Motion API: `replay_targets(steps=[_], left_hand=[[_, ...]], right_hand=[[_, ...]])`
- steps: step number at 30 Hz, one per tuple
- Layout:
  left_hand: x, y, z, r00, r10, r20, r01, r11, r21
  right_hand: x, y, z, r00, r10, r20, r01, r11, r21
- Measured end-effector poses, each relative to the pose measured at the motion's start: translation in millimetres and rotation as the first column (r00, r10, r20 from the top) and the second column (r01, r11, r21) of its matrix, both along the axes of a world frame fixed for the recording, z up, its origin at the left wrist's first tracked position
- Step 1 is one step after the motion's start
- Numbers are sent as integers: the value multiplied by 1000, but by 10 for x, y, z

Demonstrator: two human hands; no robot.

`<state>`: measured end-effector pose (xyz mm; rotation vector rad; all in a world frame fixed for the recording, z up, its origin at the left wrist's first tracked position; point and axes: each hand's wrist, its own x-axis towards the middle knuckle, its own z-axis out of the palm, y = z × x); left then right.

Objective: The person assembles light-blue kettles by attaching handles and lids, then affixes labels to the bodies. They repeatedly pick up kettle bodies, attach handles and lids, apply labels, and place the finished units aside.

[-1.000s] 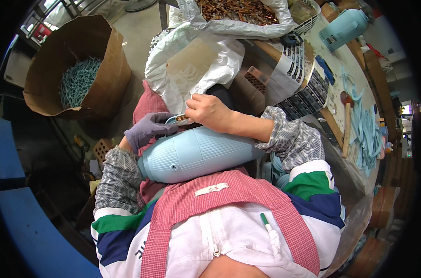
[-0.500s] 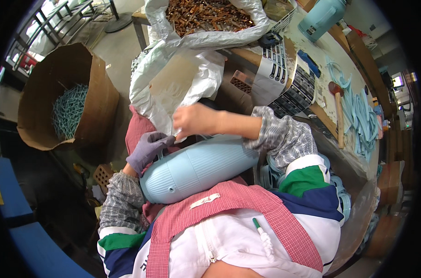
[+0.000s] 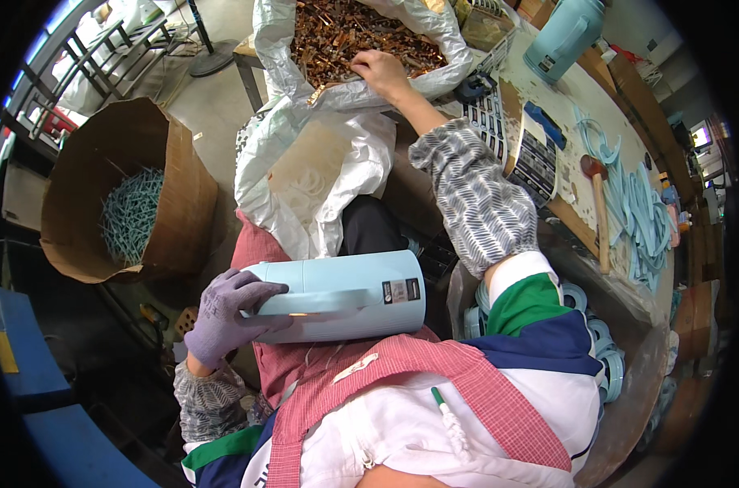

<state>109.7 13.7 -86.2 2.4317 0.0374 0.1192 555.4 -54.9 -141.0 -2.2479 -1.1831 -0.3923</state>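
Observation:
A light blue thermos jug (image 3: 337, 276) lies on its side across my lap, its handle facing me and a dark label near its right end. My left hand (image 3: 227, 313), in a purple glove, grips the jug's left end where the handle joins. My bare right hand (image 3: 383, 75) is stretched out to the far white sack, over a heap of small copper-brown parts (image 3: 337, 41). Its fingers are bent together at the heap; whatever they pinch is too small to make out.
Below that sack, a white bag (image 3: 357, 146) holds pale rings. A brown carton (image 3: 186, 191) of thin blue pieces stands left. On the right-hand table lie a mallet (image 3: 599, 207), blue strips (image 3: 634, 211) and a label sheet (image 3: 536, 154); another blue jug (image 3: 564, 41) stands farther back.
My right hand has left the jug and moved up to the copper-brown parts. The jug has been turned, bringing its handle and label into view; my left hand has shifted onto the handle end.

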Motion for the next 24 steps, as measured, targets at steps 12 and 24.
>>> replay_targets(steps=[12, 24], left_hand=[[-193, -159, -25, 1000, -14, 2, 14, 1000, -14], [-162, -100, 107, 999, 5, -46, -14, 977, -214]], right_hand=[[-366, 372, -61, 907, 412, 83, -372, 880, -296], [81, 177, 254, 999, -34, 25, 33, 999, 39]])
